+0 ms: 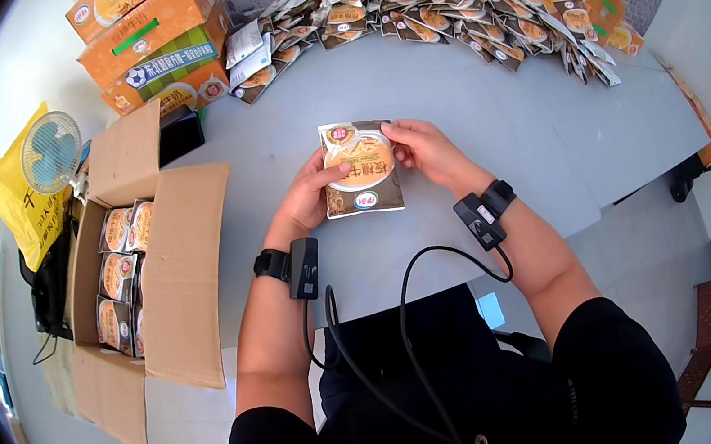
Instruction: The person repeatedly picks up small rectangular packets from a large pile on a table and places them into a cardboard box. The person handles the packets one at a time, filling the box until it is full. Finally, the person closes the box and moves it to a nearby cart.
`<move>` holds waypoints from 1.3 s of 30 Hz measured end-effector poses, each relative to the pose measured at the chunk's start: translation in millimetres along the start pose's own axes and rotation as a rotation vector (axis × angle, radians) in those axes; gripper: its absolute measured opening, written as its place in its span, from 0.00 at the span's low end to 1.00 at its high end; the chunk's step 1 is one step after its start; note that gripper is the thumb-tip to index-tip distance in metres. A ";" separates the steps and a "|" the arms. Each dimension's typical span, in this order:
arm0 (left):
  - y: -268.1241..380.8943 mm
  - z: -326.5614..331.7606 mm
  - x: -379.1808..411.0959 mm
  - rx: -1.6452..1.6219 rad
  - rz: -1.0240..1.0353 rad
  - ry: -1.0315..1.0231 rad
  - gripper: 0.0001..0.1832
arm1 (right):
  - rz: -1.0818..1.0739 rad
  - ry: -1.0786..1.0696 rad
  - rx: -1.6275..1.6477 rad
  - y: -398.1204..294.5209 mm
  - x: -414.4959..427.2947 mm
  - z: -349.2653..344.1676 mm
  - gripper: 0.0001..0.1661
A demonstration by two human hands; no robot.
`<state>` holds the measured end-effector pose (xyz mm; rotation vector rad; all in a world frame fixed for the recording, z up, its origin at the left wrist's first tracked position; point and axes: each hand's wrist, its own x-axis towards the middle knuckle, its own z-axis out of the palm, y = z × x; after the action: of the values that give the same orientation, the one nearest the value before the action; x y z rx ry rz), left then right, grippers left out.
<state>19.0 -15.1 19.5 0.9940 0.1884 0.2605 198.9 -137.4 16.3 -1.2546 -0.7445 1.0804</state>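
Between my hands, above the grey tabletop (432, 88), is a flat brown-and-orange food packet (360, 170) with a bowl pictured on its printed face. My left hand (310, 191) grips its left side, the thumb lying over the front; the fingers behind are hidden. At the upper right edge, my right hand (420, 145) pinches the packet between thumb and fingers. A long curved heap of similar packets (428, 14) lies along the far part of the table. On the left, an open cardboard box (189, 272) holds several upright packets (118, 276) in rows.
Orange printed cartons (160, 45) are stacked at the back left, with more cartons (604, 3) at the back right. Beside the open box are a small fan (51, 152), a yellow plastic bag (18, 201) and a dark device (180, 137). Black cables (404, 324) hang from my wrist units.
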 end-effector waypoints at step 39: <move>2.8 34.0 -12.1 -0.055 0.026 0.276 0.19 | -0.029 0.080 0.393 4.0 5.1 4.5 0.19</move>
<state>16.4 -44.5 40.4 0.9040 0.4175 0.4252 195.7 -131.1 12.7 -0.9418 -0.4594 1.0841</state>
